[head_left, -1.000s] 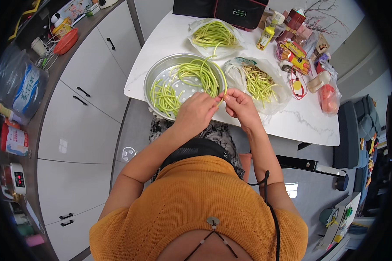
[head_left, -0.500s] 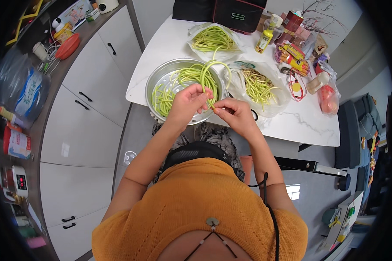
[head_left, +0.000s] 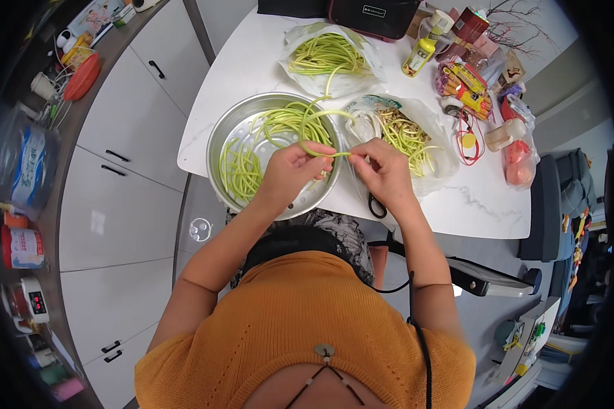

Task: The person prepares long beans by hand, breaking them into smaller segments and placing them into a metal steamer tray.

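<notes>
Pinched between the fingertips of my left hand and my right hand is a green garlic scape. It runs level from hand to hand, and a long curved part of it loops up behind my left hand. Below and beside my left hand stands a round metal basin with holes, partly hidden by that hand. In it lie cut scape pieces on the left and longer scapes on the right. Just beyond my right hand an open plastic bag holds scape tips and trimmings.
A second plastic bag of long scapes lies farther back on the white table. Black scissor handles show at the near edge beside my right hand. A yellow bottle, snack packs and bagged red fruit stand right.
Both hands have moved slightly apart, my right hand to the right. The scape between them has swung from upright to nearly level. The whole view has shifted a little.
</notes>
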A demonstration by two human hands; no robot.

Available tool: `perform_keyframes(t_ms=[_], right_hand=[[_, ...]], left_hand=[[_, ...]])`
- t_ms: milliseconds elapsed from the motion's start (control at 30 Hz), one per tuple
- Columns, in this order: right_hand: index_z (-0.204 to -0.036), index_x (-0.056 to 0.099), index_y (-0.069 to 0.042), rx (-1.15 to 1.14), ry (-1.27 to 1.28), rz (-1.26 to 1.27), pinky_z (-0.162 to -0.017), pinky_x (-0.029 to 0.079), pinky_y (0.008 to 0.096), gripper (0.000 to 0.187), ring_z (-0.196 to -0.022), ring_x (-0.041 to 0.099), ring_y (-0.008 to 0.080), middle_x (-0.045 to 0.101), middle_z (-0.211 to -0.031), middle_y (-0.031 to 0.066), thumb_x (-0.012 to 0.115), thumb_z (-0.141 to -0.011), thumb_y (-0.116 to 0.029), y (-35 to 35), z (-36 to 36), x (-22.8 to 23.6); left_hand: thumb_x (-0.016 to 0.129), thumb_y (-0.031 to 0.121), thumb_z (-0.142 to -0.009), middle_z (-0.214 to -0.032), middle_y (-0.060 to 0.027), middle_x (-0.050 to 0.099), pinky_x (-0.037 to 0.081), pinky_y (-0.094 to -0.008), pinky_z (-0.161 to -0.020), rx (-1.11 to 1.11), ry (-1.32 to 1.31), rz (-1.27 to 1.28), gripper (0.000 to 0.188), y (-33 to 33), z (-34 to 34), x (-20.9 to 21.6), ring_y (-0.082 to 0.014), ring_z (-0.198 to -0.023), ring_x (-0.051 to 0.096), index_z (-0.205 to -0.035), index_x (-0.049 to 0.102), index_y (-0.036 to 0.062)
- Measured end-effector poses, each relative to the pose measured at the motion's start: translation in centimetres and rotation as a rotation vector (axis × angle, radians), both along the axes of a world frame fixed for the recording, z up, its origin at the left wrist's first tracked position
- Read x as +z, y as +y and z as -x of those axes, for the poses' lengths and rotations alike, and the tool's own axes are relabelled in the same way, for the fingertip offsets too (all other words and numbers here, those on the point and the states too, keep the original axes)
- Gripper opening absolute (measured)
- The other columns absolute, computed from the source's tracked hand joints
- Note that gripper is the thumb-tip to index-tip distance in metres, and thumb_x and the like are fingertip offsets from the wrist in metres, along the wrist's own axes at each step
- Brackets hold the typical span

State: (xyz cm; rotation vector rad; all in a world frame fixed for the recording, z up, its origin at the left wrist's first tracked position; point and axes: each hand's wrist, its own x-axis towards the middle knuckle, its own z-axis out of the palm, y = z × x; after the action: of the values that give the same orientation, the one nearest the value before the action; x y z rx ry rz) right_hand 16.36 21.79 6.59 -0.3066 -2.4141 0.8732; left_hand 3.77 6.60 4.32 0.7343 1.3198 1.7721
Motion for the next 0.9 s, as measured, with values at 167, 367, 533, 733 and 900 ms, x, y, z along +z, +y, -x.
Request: perform_keyframes(t_ms=[167, 367, 533, 733, 900], right_hand=[[-0.080, 0.064, -0.003, -0.090, 0.059, 0.171, -0.048, 0.039, 0.0221, 0.005, -0.050, 0.050, 0.0097, 0.057, -0.066, 0.0050, 0.067, -0.076, -0.004, -1.1, 2.2, 0.7], [-0.086, 0.059, -0.001, -0.024, 0.188, 0.939, -0.045, 0.036, 0.0155, 0.006, -0.048, 0.046, 0.0030, 0.058, -0.067, -0.0012, 0.062, -0.085, -0.006, -2.4, 3.8, -1.2], [-0.092, 0.059, -0.002, 0.073, 0.257, 1.186, -0.043, 0.041, 0.0175, 0.009, -0.049, 0.050, 0.0053, 0.062, -0.074, 0.0039, 0.062, -0.086, -0.008, -3.3, 3.3, -1.1], [-0.101, 0.058, -0.001, 0.178, 0.258, 1.241, -0.044, 0.043, 0.0179, 0.016, -0.054, 0.054, 0.0069, 0.063, -0.084, 0.0065, 0.060, -0.086, -0.007, -4.5, 1.7, -0.2], [-0.104, 0.061, 0.000, 0.077, 0.248, 1.222, -0.043, 0.039, 0.0174, 0.022, -0.051, 0.048, 0.0044, 0.059, -0.081, 0.0014, 0.063, -0.084, -0.007, -6.1, 1.2, 0.8]], left_hand=[[0.058, 0.000, -0.086, -0.096, -0.0094, 0.065, 0.050, -0.0240, -0.078, 0.174, 0.247, -0.093, 0.019, 0.0, -0.9, 0.3, -0.0134, -0.085, 0.062, -0.104, 0.062, -0.0021], [0.064, -0.004, -0.080, -0.094, -0.0108, 0.065, 0.048, -0.0248, -0.074, 0.282, 0.617, -0.215, 0.026, -0.3, 0.6, -0.4, -0.0164, -0.084, 0.061, -0.105, 0.065, 0.0041], [0.062, 0.002, -0.084, -0.091, -0.0095, 0.064, 0.049, -0.0265, -0.072, 0.184, 0.210, -0.161, 0.019, -0.7, 0.8, -0.6, -0.0161, -0.083, 0.060, -0.102, 0.064, -0.0002], [0.058, 0.004, -0.088, -0.089, -0.0105, 0.062, 0.047, -0.0264, -0.073, -0.016, -0.294, -0.237, 0.019, -1.1, 1.3, -1.2, -0.0153, -0.080, 0.057, -0.106, 0.059, -0.0018], [0.058, 0.005, -0.088, -0.090, -0.0100, 0.061, 0.048, -0.0274, -0.073, -0.121, -0.384, -0.193, 0.019, -2.0, 1.1, -0.4, -0.0157, -0.080, 0.057, -0.106, 0.058, -0.0013]])
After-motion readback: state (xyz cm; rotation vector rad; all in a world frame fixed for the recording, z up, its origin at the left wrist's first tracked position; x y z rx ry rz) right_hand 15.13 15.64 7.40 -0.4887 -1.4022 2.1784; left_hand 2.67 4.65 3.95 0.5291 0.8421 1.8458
